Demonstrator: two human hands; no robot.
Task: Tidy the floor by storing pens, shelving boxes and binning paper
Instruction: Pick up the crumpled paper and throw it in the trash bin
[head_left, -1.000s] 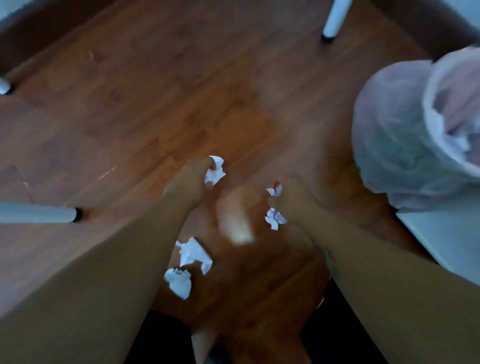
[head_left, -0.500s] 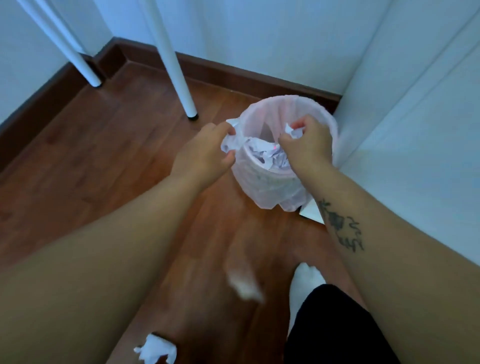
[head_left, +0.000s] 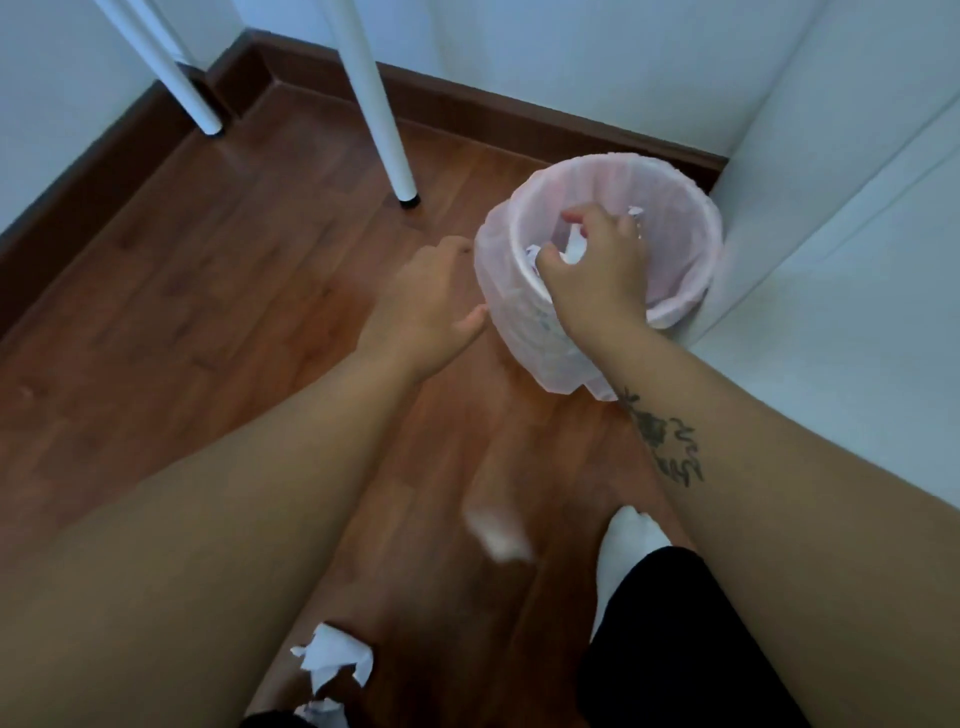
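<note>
A small bin lined with a pink bag stands on the wooden floor, in the corner by the white cabinet. My right hand reaches into its mouth, fingers curled around crumpled paper; a scrap pokes out on the hand's far side. More crumpled paper lies inside the bin. My left hand hovers just left of the bin, fingers apart and holding nothing. Two loose paper balls lie on the floor at the bottom, beside my left forearm.
Two white table legs stand left of the bin. A white cabinet side and dark skirting board close off the right and back. My white-socked foot rests at lower right. A blurred white patch shows mid-floor.
Both hands carried paper from the floor up to the bin. Since then my left hand has drawn back empty to the bin's left, and my right hand has sunk lower into the bin.
</note>
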